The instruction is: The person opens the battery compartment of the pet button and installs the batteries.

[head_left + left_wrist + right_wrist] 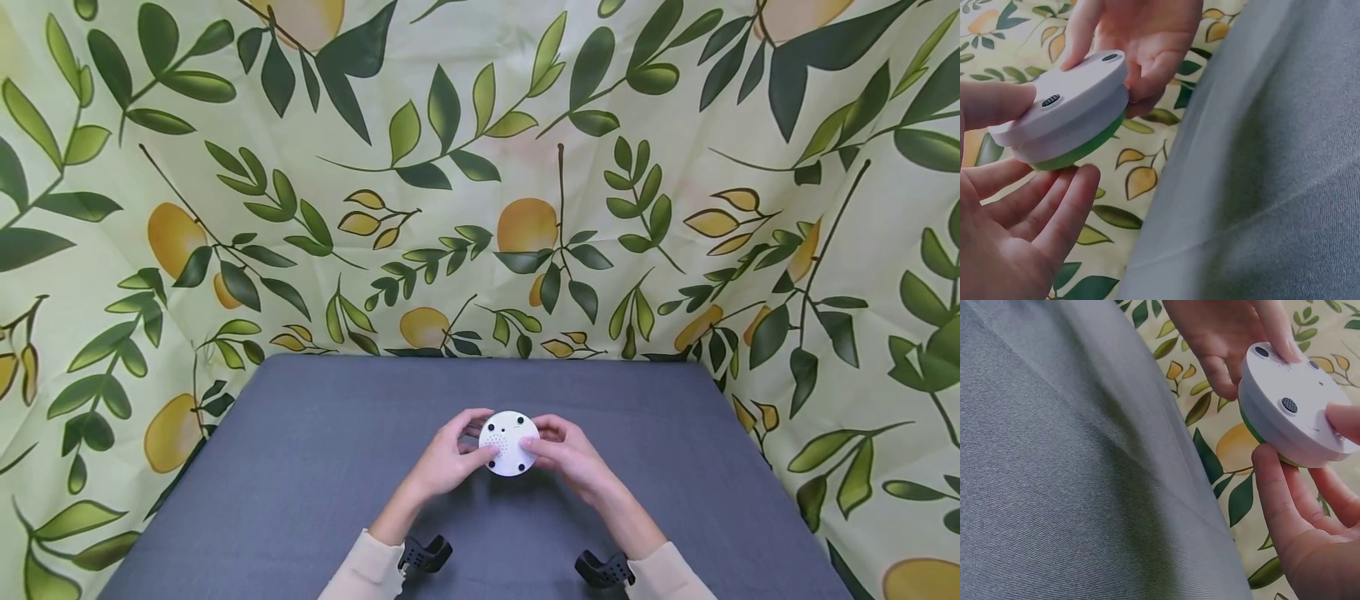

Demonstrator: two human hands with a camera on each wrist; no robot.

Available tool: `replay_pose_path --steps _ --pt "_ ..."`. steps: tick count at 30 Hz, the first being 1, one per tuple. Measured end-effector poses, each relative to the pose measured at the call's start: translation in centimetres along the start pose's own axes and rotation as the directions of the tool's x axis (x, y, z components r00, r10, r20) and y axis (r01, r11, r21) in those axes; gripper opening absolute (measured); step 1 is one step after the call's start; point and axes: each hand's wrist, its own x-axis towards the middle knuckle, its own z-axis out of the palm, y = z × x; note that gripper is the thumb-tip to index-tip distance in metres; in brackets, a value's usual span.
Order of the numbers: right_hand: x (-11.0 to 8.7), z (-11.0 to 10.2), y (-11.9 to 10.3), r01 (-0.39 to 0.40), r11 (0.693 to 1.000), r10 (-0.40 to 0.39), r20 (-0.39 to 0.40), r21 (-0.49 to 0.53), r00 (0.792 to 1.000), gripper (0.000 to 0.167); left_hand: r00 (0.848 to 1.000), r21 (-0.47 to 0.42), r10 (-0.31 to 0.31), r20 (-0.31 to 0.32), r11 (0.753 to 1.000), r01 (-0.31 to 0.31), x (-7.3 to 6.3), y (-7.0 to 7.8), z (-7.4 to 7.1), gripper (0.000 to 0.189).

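Both hands hold a round white device (508, 435) above the table, its flat base with dark round feet and a patch of small holes facing the head camera. On one side my left hand (444, 460) grips it, thumb on the base and fingers beneath. Opposite, my right hand (576, 462) pinches it the same way, its thumb pressing near the base's edge. From the left wrist, the device (1075, 103) shows a stepped white body with a green rim on the side away from the base. That green side is mostly hidden in the right wrist view.
A dark grey cloth covers the table (360, 433), with its far edge against a hanging fabric (465, 275) printed with leaves and fruit. The same fabric hangs at both sides. Black wrist mounts (427, 554) sit by the sleeves.
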Motion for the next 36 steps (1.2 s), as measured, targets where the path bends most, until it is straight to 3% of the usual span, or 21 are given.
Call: replay_pose_path --steps 10,17,21,26,32,36 --pt "-0.5 0.4 0.0 0.096 0.993 -0.098 -0.019 -0.064 0.995 0.042 0.998 -0.014 -0.015 0.053 1.000 0.016 0.0 -0.2 -0.3 0.038" --pt "-0.7 0.2 -0.1 0.126 0.986 -0.127 -0.001 -0.111 0.992 0.042 0.999 0.004 -0.001 0.051 1.000 0.001 0.0 -0.1 -0.3 0.038" --pt "-0.9 0.0 -0.3 0.121 0.984 -0.118 0.029 -0.128 0.993 0.043 0.999 -0.031 -0.012 0.039 0.999 0.013 0.0 -0.2 -0.1 0.039" --pt "-1.0 -0.5 -0.6 0.075 0.994 -0.068 0.090 -0.076 0.994 0.049 1.000 -0.066 -0.002 -0.004 0.998 0.001 -0.3 -0.2 0.1 0.041" --pt "-0.9 -1.0 -0.7 -0.019 0.999 0.027 0.171 -0.045 0.985 0.055 0.996 -0.016 0.082 -0.036 0.996 -0.083 -0.5 -0.3 0.2 0.042" --pt "-0.9 -0.9 -0.8 -0.043 0.999 0.044 0.220 -0.011 0.975 0.055 0.989 0.022 0.144 -0.034 0.989 -0.143 -0.5 -0.4 0.2 0.043"
